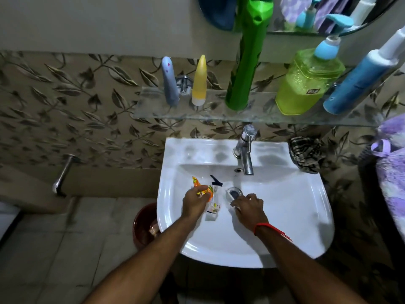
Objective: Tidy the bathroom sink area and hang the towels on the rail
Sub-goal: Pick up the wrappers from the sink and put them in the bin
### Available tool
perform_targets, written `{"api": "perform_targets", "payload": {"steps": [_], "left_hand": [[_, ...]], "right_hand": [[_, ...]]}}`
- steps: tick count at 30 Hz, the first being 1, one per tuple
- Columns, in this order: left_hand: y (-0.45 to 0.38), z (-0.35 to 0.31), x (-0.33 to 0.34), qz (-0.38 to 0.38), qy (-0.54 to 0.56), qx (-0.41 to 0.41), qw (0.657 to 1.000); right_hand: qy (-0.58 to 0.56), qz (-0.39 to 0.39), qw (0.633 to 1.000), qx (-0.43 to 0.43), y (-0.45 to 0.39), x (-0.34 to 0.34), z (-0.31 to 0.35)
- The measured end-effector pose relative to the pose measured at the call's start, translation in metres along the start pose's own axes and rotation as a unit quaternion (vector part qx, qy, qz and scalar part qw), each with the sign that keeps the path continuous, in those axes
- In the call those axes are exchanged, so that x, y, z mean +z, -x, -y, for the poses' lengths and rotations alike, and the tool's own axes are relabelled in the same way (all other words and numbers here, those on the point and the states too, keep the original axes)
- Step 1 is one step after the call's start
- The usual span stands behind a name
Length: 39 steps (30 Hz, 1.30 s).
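Both of my hands are down in the white sink basin (285, 216). My left hand (195, 202) grips an orange and yellow sachet wrapper (200, 187). Beside it lies a clear plastic wrapper (213, 204) with a dark torn end (215, 181). My right hand (248, 207) rests next to the drain (233, 193), fingers curled on something small and pale that I cannot make out. A dark striped cloth (305, 155) sits crumpled on the sink's back right corner. A purple towel (392, 172) hangs at the right edge.
A chrome tap (246, 150) stands at the back of the sink. The glass shelf (153, 106) above holds a grey tube, a yellow tube, a green bottle, a yellow-green soap dispenser and a blue bottle. A brown bin (144, 227) stands on the floor to the left.
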<state>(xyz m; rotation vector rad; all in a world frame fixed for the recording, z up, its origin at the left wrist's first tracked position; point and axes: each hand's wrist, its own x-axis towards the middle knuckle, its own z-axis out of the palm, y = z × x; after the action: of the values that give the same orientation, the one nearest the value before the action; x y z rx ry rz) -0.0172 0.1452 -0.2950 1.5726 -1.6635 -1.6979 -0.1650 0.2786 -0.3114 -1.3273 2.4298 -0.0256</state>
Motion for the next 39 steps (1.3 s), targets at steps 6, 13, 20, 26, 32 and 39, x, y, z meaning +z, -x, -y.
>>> {"api": "perform_targets", "payload": {"steps": [6, 13, 20, 26, 32, 39], "left_hand": [[0.032, -0.009, -0.070, -0.048, 0.119, 0.088, 0.988], [0.063, 0.014, -0.167, -0.229, 0.225, 0.149, 0.935], [0.045, 0.099, -0.230, -0.324, 0.103, 0.040, 0.940], [0.010, 0.178, -0.237, -0.278, 0.084, -0.124, 0.949], [-0.051, 0.232, -0.231, -0.209, 0.023, -0.167, 0.963], [-0.128, 0.311, -0.203, -0.160, 0.002, -0.194, 0.968]], "right_hand": [[-0.289, -0.132, 0.946, -0.058, 0.015, -0.021, 0.037], [-0.375, -0.220, 0.890, -0.142, 0.026, -0.059, 0.125], [-0.313, -0.257, 0.883, -0.237, 0.019, -0.067, 0.236], [-0.175, -0.062, 0.965, -0.187, 0.003, 0.002, 0.318], [-0.232, 0.135, 0.962, 0.042, -0.045, 0.107, 0.323], [-0.255, 0.147, 0.939, 0.180, -0.106, 0.224, 0.321]]}}
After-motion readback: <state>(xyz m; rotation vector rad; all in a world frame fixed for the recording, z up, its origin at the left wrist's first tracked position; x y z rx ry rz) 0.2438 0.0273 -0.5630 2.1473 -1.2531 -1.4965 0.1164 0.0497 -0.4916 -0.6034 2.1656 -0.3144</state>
